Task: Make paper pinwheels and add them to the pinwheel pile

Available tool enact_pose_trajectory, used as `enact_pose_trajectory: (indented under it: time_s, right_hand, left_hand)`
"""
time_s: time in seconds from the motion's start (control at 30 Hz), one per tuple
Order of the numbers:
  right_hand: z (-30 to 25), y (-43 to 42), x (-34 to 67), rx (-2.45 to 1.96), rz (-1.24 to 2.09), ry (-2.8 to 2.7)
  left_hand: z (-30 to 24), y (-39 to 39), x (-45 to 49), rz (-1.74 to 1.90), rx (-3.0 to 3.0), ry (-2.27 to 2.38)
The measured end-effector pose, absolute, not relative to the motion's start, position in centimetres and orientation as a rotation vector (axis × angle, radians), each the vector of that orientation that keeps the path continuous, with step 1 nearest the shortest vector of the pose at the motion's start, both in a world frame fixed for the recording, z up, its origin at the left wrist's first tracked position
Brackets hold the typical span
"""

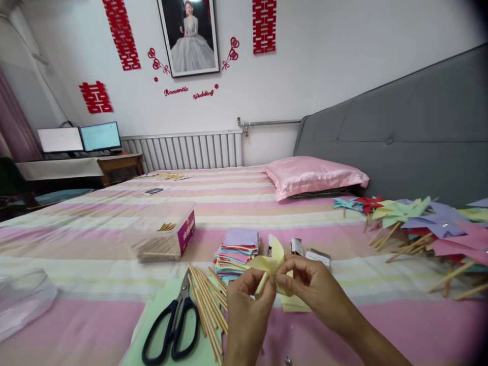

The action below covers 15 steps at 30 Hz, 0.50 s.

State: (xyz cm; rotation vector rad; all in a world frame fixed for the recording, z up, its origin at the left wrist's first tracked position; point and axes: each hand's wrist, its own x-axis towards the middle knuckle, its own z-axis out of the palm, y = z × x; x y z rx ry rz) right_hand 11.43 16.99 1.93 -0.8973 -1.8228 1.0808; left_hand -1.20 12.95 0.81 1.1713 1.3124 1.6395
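Note:
A pale yellow paper pinwheel (277,252) is held up over the bed between my two hands. My left hand (249,303) is closed on its left side, thumb near the middle. With thumb and fingertips, my right hand (314,284) pinches the pinwheel close to its centre, where something small and shiny shows between the fingers. Beneath the right hand lies some yellow paper (294,305). Just behind the hands stands a stack of coloured paper squares (237,249). Wooden sticks (208,305) and dark-handled scissors (175,320) lie left of my left hand, on green paper (154,305).
A clear plastic box (160,244) with sticks stands at left; a clear plastic piece (26,300) lies farther left. Several finished pinwheels (444,223) are piled at right. Small boxes (318,256) sit behind my right hand. A pink pillow (314,175) rests near the grey headboard (404,127).

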Motion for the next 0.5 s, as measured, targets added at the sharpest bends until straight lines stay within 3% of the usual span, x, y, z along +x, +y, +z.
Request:
enact_pose_trajectory:
  time_s: [0.3, 0.5]
  right_hand:
    - [1.13, 16.93, 10.72, -0.812, 1.242, -1.555]
    - [1.84, 16.51, 11.17, -0.847, 1.209, -1.71]
  left_hand:
    - [0.55, 12.92, -1.45, 1.605, 1.2, 1.314]
    - [0.74, 12.88, -1.3, 1.613, 1.167, 1.335]
